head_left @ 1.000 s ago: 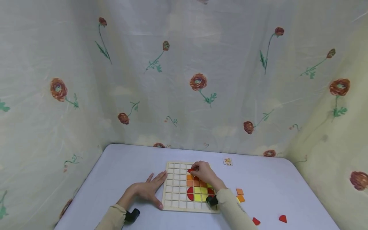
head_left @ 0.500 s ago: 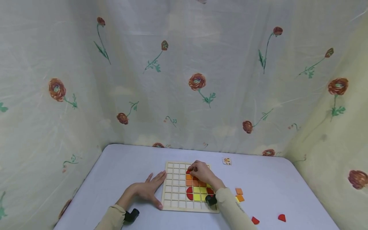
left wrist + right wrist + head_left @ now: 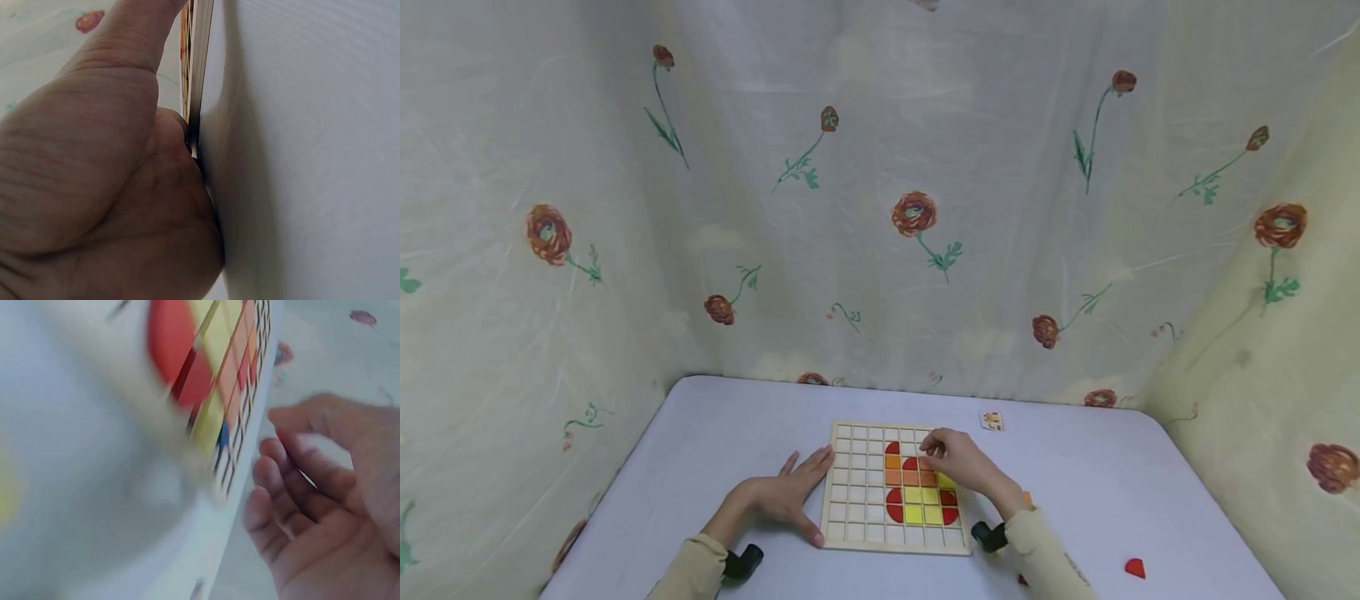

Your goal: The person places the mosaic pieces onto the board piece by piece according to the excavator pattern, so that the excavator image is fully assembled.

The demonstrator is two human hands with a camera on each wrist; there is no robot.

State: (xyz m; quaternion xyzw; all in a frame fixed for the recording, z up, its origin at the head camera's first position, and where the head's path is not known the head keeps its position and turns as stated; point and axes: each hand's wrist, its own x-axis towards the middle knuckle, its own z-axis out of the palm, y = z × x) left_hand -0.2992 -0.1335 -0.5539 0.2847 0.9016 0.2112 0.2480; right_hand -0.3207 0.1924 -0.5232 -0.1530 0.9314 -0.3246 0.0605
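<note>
A pale wooden grid board (image 3: 855,492) lies on the table, its right half partly filled with flat coloured pieces. My left hand (image 3: 784,497) rests along the board's left edge, fingers and thumb spread. Above the board's upper right hovers my right hand (image 3: 962,461). Its fingers (image 3: 269,475) are loosely bent, and nothing shows between them in the right wrist view. A red rounded piece (image 3: 892,448) sits in an upper cell, above an orange square (image 3: 892,462). Lower down are yellow squares (image 3: 922,504) flanked by red rounded pieces (image 3: 894,505). A small blue piece (image 3: 223,434) shows in the right wrist view.
A small printed card (image 3: 992,421) lies behind the board to the right. One red piece (image 3: 1136,568) lies loose at the table's right front. Other loose pieces beside the board are mostly hidden by the right forearm. A flowered curtain (image 3: 880,250) surrounds the table.
My right hand has let go of the red rounded piece in the upper cell and moved right, uncovering more of the board. The left hand has stayed put.
</note>
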